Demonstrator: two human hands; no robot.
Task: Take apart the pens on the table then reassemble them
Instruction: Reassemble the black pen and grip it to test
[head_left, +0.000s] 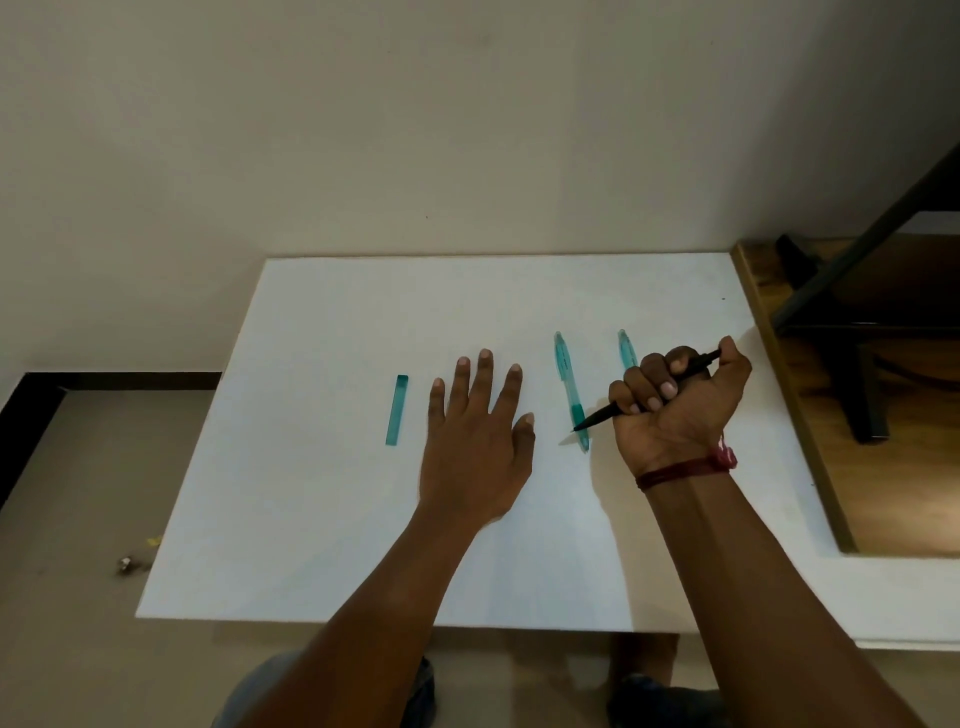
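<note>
Black pen (598, 415): up off the surface (337, 519), over its right half. It slants with the tip down and toward the left edge, the tail poking out toward the right edge.
Right hand (675, 400): clenched in a full fist round the middle of the black pen, curled fingers turned up to the camera, a red thread (685, 467) at the wrist.
Left hand (475, 452): released, fingers straight and spread, palm down near the middle of the surface, grasping nothing. Whether it is resting or just hovering, I can't tell.
Step in hand: looks like the black pen is about to be taken apart, and the fist is swallowing the very stretch where a joint would sit.
Doing it well: slide that grip back toward the tail and bring the free hand across to pinch the tip end. Twist the two against each other, low over the surface so any small inner part drops there and not off the near edge.
Teal pens (570, 389): two lie side by side right of centre, running far edge to near edge. One ends just under the black tip, the other (627, 349) is half hidden behind the fist.
Teal piece (397, 410): a short tube or cap, alone in the left half; a sensible spot to park loose parts.
</note>
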